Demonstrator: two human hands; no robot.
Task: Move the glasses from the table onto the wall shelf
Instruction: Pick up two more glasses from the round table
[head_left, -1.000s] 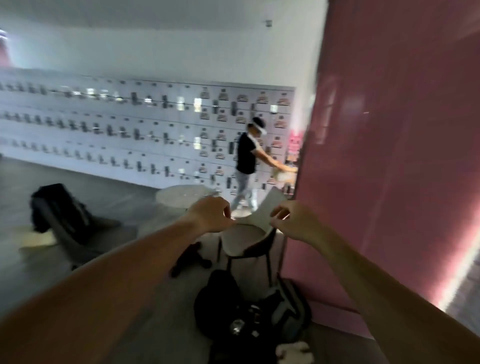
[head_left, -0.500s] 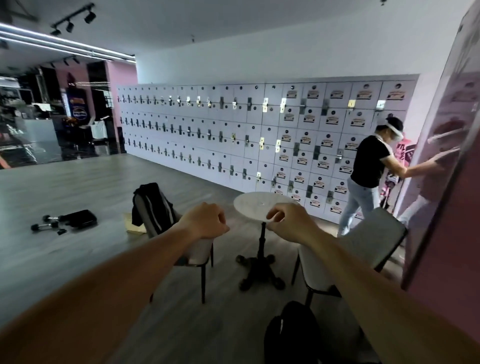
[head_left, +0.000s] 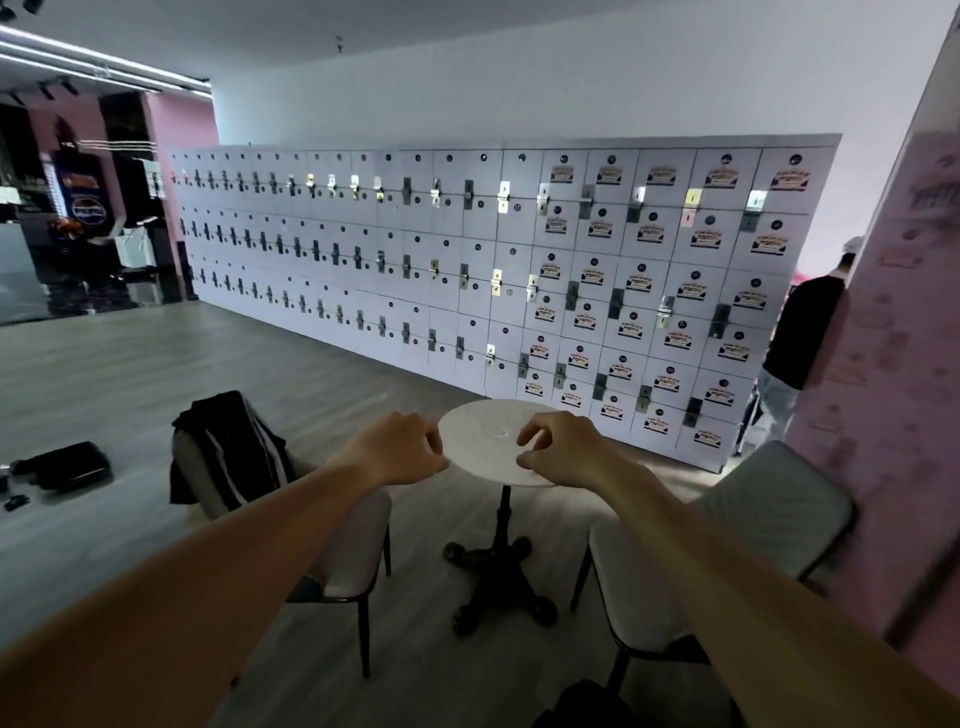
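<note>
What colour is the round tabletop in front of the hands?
White, on a black pedestal base; the round tabletop shows clearly in the head view.

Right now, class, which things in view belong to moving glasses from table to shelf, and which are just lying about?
Job: table; left hand; right hand. No glasses or shelf visible.

Lying about: jacket; chairs; lockers; black case.

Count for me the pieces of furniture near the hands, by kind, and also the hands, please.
Round table: 1
Chairs: 2, one with a dark jacket on its back, one pale chair by the pink wall
Hands: 2, left hand and right hand, both empty
Total: 5
</note>
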